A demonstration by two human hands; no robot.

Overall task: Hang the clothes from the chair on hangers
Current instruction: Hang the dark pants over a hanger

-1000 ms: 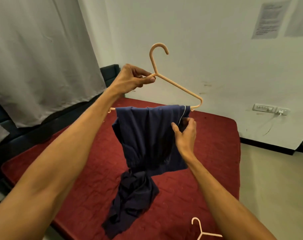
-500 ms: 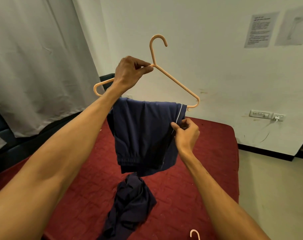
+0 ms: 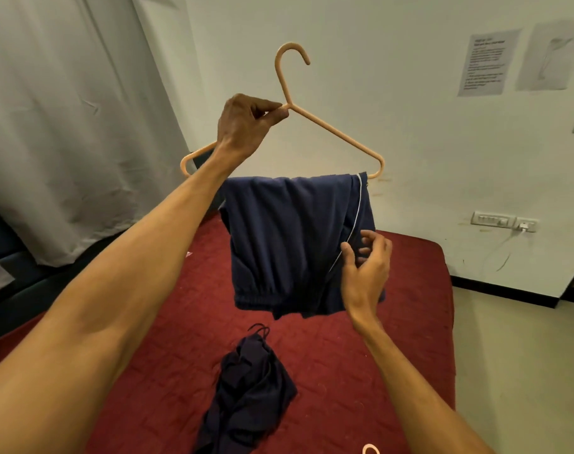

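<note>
The left grip [image 3: 246,122] pinches the hanger [image 3: 338,134] at its neck, above the bed [image 3: 410,306]. Navy trousers [image 3: 289,234] hang folded over its bar. The right grip [image 3: 366,273] is released, fingers loose beside the trousers' piped edge.

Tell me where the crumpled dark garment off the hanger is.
In the head view, the crumpled dark garment lies low and centre on the red quilted mattress, below the navy trousers draped over the peach plastic hanger.
</note>
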